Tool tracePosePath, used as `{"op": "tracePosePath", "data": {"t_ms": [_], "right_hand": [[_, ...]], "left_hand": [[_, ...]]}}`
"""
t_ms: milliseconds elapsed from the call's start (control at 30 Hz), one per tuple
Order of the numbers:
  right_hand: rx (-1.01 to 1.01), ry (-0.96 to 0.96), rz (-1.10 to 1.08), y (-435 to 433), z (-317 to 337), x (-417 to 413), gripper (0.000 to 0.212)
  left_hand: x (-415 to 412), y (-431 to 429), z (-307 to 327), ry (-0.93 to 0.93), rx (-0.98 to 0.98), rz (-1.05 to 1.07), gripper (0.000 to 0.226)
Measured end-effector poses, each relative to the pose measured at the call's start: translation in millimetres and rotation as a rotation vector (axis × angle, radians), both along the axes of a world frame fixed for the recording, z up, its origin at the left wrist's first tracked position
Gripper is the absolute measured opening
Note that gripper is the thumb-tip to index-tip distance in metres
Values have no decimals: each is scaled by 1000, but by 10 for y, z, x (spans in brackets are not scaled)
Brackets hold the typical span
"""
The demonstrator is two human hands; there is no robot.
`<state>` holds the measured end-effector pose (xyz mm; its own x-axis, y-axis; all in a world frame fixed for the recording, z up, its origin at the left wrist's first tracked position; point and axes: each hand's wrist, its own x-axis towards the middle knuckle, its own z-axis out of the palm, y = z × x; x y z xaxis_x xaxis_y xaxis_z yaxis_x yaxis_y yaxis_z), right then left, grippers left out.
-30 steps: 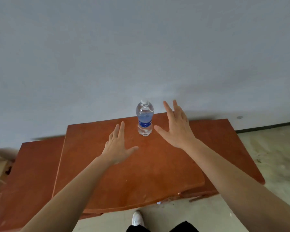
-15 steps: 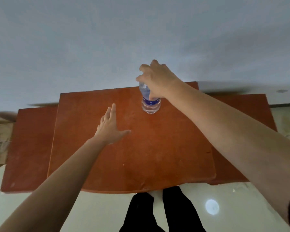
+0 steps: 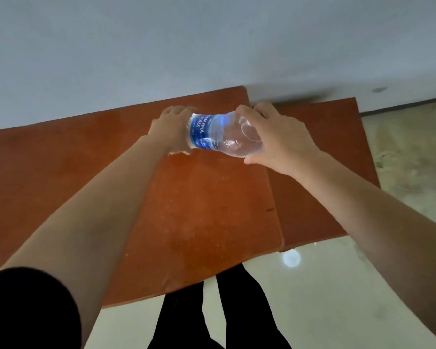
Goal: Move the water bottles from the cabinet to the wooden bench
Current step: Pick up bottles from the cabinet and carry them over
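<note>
Over a reddish-brown wooden top (image 3: 199,210), the clear blue-labelled plastic water bottle (image 3: 219,134) lies sideways between the left hand (image 3: 171,132) and right hand (image 3: 280,142), fingers curled round each end; probably light, squashy and slick, so grip there.

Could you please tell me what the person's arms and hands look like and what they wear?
The left hand and right hand are bare: no gloves, rings or watch show. The left arm is uncovered up to a black sleeve; the right arm shows no sleeve in view.
</note>
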<state>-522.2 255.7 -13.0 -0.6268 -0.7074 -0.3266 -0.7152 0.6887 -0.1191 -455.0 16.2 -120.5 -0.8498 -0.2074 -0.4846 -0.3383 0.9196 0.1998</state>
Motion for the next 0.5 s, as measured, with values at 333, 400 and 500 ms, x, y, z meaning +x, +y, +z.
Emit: {"op": "tracePosePath", "data": {"t_ms": [333,400,500], "right_hand": [[-75,-300,-231,500,-1108,650,103],[-52,-269,-252,552,-1191,808,103],[-37,-308,-289,533,-1234,1013,104]], "left_hand": [[100,423,-116,-94,-371,-244,83],[218,566,-44,-207,-410,-252,88],[521,716,45,-423,-383,-206,96]]}}
